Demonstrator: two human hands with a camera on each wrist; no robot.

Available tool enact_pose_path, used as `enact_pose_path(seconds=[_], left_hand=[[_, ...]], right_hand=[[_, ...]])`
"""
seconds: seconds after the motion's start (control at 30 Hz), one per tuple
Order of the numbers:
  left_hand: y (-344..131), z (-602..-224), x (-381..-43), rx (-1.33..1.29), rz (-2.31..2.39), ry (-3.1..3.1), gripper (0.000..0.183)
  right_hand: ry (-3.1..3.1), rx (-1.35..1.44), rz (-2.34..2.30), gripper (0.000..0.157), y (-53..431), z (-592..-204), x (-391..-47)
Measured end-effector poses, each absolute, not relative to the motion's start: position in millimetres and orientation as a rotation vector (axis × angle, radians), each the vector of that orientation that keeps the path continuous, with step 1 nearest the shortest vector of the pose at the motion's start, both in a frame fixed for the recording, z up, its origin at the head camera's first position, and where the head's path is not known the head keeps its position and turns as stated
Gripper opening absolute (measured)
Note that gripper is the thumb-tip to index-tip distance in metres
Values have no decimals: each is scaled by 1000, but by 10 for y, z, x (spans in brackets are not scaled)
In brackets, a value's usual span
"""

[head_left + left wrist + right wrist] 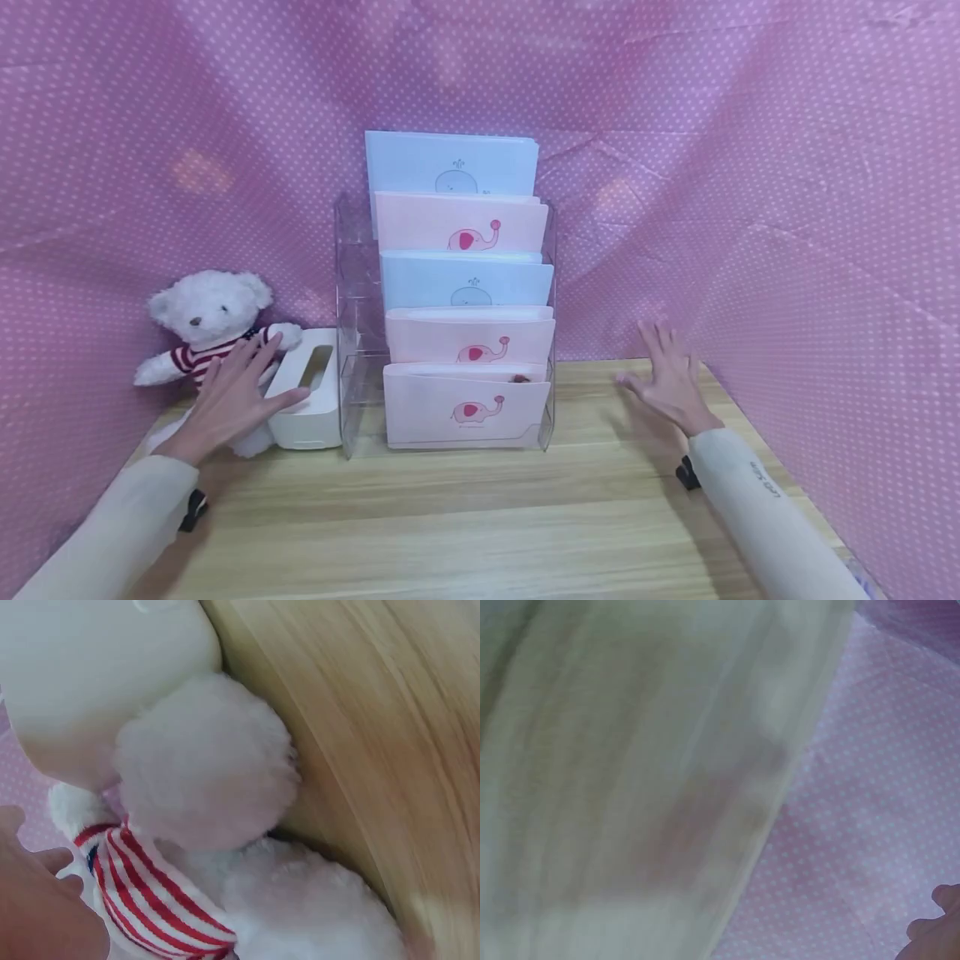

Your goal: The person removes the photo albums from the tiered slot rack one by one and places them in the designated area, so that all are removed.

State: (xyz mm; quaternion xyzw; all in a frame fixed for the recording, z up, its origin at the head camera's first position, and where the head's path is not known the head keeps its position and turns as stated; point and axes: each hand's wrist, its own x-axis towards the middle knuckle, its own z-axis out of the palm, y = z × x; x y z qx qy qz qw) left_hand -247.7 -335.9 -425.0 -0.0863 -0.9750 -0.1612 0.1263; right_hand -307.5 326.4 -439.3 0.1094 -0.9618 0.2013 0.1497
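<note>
My left hand (pixel 232 404) hovers with fingers spread in front of a white teddy bear (pixel 213 312) in a red-and-white striped shirt. Its thumb overlaps the white tissue box (pixel 307 429) in the head view; whether it touches cannot be told. In the left wrist view, the bear's fluffy feet (pixel 206 765) lie beside the hand (pixel 45 907). On the right, my right hand (pixel 670 387), fingers spread and holding nothing, is over the table's far right part. Between the hands stands a clear tiered rack (pixel 360 437) of several whale and elephant folders (pixel 420 417).
The wood-grain table (pixel 480 525) stretches in front of the rack. Pink polka-dot cloth (pixel 645 108) hangs behind and along both sides. A dark strap (pixel 687 472) shows under the right sleeve, another (pixel 193 510) under the left. The right wrist view shows the table edge meeting the cloth (pixel 855 817).
</note>
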Motion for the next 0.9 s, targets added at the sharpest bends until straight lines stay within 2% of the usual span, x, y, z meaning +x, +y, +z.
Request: enact_pose_path(seconds=[0.4,0.67,0.9], left_hand=[[-3202,-4165,-2513,-234,-811,-2871,108],[-3035,-4119,-2534,-133,-1027,-2871,120],[-2876,-4061,-2566,-102,-1262,-2792,111]], right_hand=[[-2618,295,752,101,3188,-4099,-3128],[-2520,291,995,96,3071,-3797,-3135],[-2435,275,1141,91,2955,-3489,-3143]])
